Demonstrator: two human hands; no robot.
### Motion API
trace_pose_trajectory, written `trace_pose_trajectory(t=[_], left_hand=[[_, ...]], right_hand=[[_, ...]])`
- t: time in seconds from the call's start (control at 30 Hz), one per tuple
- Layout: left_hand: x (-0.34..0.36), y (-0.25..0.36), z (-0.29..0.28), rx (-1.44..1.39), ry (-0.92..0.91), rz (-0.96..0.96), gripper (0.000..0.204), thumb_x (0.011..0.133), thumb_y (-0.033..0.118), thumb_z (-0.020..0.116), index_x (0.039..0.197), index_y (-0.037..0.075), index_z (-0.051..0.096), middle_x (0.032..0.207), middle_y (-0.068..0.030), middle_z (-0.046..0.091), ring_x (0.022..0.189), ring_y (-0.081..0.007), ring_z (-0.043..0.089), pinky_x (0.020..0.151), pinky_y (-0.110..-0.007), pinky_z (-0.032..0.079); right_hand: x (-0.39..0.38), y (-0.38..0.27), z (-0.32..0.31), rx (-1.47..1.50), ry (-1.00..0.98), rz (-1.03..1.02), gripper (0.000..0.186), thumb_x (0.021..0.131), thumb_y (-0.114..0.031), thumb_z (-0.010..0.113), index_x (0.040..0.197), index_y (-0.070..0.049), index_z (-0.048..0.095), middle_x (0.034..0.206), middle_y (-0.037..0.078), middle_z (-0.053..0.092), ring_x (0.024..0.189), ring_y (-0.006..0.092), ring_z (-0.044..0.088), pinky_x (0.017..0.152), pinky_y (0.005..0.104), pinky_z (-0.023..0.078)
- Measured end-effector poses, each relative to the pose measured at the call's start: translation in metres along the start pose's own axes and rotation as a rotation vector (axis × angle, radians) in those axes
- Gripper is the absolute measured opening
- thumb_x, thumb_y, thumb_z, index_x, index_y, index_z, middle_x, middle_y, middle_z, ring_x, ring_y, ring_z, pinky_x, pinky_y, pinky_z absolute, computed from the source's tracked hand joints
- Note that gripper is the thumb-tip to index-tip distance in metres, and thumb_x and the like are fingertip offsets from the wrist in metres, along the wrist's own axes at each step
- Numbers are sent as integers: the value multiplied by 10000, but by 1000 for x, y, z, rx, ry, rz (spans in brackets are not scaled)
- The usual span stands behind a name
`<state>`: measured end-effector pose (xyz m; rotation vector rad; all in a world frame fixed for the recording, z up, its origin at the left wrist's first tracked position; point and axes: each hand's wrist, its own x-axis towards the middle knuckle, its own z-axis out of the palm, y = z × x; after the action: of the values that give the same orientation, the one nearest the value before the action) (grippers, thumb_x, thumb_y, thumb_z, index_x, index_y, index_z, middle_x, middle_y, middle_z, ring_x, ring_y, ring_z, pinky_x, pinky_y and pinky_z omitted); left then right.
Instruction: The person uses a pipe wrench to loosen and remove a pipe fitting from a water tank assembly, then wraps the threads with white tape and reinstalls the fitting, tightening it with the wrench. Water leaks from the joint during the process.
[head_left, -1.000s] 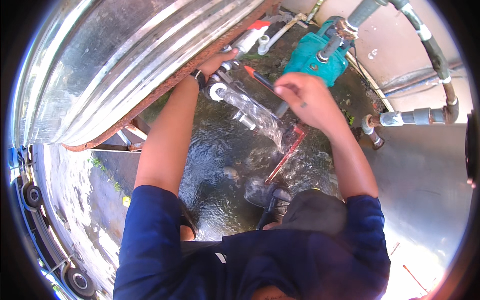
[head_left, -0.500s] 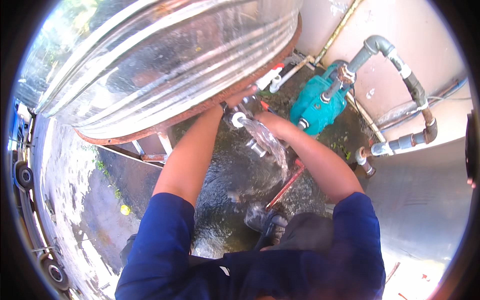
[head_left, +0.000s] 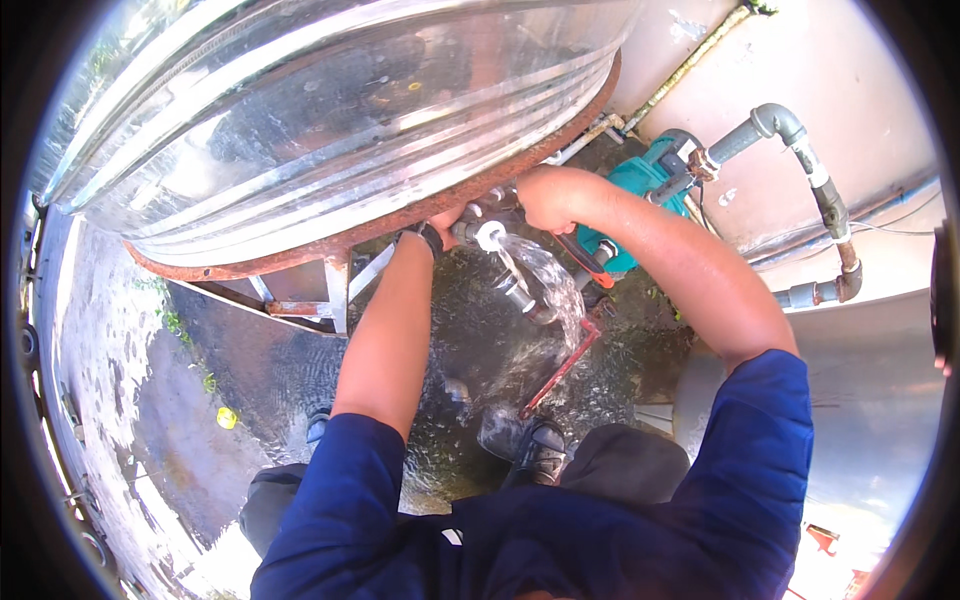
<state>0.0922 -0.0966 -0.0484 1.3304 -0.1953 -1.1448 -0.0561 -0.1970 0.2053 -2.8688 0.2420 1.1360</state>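
Water pours from the white open end of a pipe beneath the rusty rim of a ribbed metal tank. My left hand is closed against the grey fitting behind that opening, its fingers partly hidden under the rim. To the right, my right hand is closed in a fist close to the tank's pipework. An orange-and-black tool sticks out below the fist; its kind cannot be made out. A red pipe wrench lies on the wet ground under the stream.
A teal water pump stands right of my right hand, joined to grey pipes along the wall. A white metal stand leg is left of my left arm. My shoe is near the wrench. Something small and yellow lies on the left ground.
My right hand has moved up and away from me to the pipework by the rim, and the orange-and-black tool now shows below it. My left hand has drawn back slightly left.
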Motion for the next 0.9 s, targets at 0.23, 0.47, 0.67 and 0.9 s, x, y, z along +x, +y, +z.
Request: trace_pose_trajectory(t=[0.23,0.47,0.67,0.9], left_hand=[[-17,-13,-1,-796,-287,-236,387,1067,331,492,1262,8,573,1162,-207,684,1006,-369,699,917,-524,584],[5,-16,-8,-777,-233,-253,435,1078,365,435,1304,5,529,1160,-213,679,998,-383,698,901,-536,584],[-13,-11,-3,-777,-196,-242,477,1088,394,387,1340,3,491,1158,-218,674,992,-394,698,887,-546,584],[-143,-2,82,-899,562,41,543,1066,420,375,1328,-41,489,1115,-167,630,1063,-311,640,914,-464,544]], right_hand=[[-15,-11,-14,40,-44,40,222,823,12,509,803,56,725,713,150,714,629,247,706,593,377,576],[-53,15,-9,638,-106,113,319,973,-110,490,1196,90,599,870,133,691,636,198,669,570,366,567],[-69,32,31,1170,68,110,233,986,-143,537,1113,21,642,876,112,689,563,139,590,458,298,480],[-84,47,50,1390,114,-54,386,985,-287,587,1209,23,639,907,107,713,588,129,608,481,272,486]])
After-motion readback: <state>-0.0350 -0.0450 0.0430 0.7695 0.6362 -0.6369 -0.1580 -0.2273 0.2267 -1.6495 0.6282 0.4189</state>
